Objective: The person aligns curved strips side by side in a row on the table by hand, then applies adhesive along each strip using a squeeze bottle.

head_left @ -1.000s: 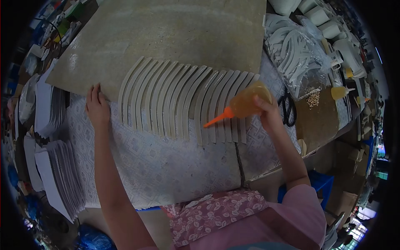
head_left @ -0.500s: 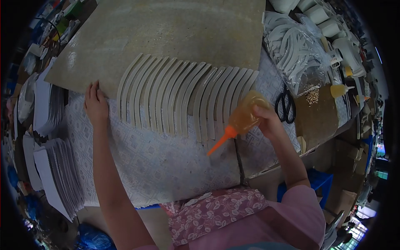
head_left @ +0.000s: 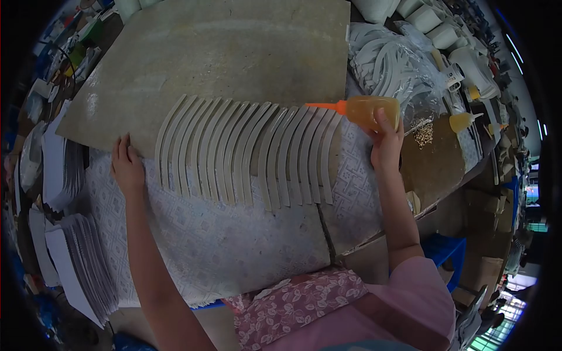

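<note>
My right hand [head_left: 386,140] is wrapped round a squeeze bottle [head_left: 372,112] of amber liquid, probably glue. The bottle lies nearly level, its orange nozzle pointing left over the upper ends of the rightmost strips. Several curved pale strips [head_left: 234,155] lie side by side in a row, their upper parts on a brown board [head_left: 234,52] and their lower ends over the patterned cloth. At the board's lower left edge rests my left hand [head_left: 127,167], fingers stretched out and holding nothing.
Stacks of white sheets [head_left: 82,263] stand at the left. To the right are a clear bag of white curved pieces [head_left: 398,61], a pile of small beige bits [head_left: 423,134] and another small yellow bottle [head_left: 462,121]. A blue stool [head_left: 443,257] is below the table's right edge.
My right hand has raised the bottle and turned its nozzle from down-left to level, over the strips' upper ends. The whole view has shifted slightly. The black scissors are now hidden.
</note>
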`<action>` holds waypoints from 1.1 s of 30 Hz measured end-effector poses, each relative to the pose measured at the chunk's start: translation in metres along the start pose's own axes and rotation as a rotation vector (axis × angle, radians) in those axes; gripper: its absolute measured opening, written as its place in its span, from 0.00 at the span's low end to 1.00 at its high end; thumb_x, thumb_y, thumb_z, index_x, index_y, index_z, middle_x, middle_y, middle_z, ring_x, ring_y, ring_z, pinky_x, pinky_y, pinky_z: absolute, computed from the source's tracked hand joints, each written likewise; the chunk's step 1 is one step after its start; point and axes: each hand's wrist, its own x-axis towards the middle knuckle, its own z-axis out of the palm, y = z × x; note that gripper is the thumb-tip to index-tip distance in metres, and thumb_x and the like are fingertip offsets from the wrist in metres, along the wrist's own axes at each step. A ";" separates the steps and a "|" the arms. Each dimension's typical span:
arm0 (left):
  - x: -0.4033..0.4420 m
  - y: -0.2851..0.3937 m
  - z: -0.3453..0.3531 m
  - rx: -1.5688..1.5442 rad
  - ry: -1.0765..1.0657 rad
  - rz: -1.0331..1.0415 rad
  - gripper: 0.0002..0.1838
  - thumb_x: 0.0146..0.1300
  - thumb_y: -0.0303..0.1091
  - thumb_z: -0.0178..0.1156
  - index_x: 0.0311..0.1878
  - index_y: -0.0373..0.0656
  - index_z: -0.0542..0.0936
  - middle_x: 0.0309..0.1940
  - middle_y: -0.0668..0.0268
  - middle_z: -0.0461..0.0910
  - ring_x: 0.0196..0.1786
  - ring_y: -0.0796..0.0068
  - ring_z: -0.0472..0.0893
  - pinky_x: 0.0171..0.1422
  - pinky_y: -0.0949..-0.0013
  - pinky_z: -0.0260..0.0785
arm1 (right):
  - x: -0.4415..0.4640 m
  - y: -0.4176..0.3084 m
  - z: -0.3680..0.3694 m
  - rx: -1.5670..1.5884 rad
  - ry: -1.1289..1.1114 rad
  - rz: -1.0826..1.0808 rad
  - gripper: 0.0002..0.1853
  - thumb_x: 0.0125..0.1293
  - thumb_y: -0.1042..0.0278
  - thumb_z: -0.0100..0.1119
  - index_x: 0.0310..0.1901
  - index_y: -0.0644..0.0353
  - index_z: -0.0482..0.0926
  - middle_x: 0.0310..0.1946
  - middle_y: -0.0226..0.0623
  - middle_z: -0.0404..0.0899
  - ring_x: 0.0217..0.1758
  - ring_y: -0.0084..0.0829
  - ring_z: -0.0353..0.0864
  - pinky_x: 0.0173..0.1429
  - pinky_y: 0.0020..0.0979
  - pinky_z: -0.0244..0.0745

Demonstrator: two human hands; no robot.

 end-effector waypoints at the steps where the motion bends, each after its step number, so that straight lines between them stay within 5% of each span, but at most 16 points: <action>1: 0.000 0.000 0.000 0.002 0.000 0.000 0.21 0.73 0.41 0.41 0.66 0.57 0.72 0.69 0.65 0.66 0.71 0.64 0.64 0.75 0.54 0.46 | 0.001 0.002 -0.001 -0.017 0.018 -0.016 0.26 0.62 0.63 0.67 0.57 0.64 0.67 0.48 0.40 0.76 0.49 0.33 0.81 0.46 0.34 0.82; 16: 0.000 -0.003 0.002 -0.015 0.011 0.015 0.21 0.73 0.42 0.42 0.66 0.57 0.72 0.69 0.65 0.66 0.70 0.64 0.65 0.74 0.52 0.48 | 0.007 0.016 -0.006 -0.066 -0.029 0.105 0.22 0.65 0.59 0.63 0.55 0.61 0.73 0.47 0.37 0.78 0.49 0.32 0.81 0.48 0.36 0.82; 33: 0.000 0.001 -0.001 0.000 0.007 0.004 0.21 0.73 0.41 0.42 0.65 0.56 0.72 0.69 0.64 0.66 0.70 0.64 0.66 0.74 0.53 0.49 | -0.019 0.011 -0.003 -0.075 -0.321 0.409 0.26 0.61 0.60 0.66 0.56 0.65 0.71 0.45 0.39 0.78 0.45 0.31 0.83 0.40 0.33 0.85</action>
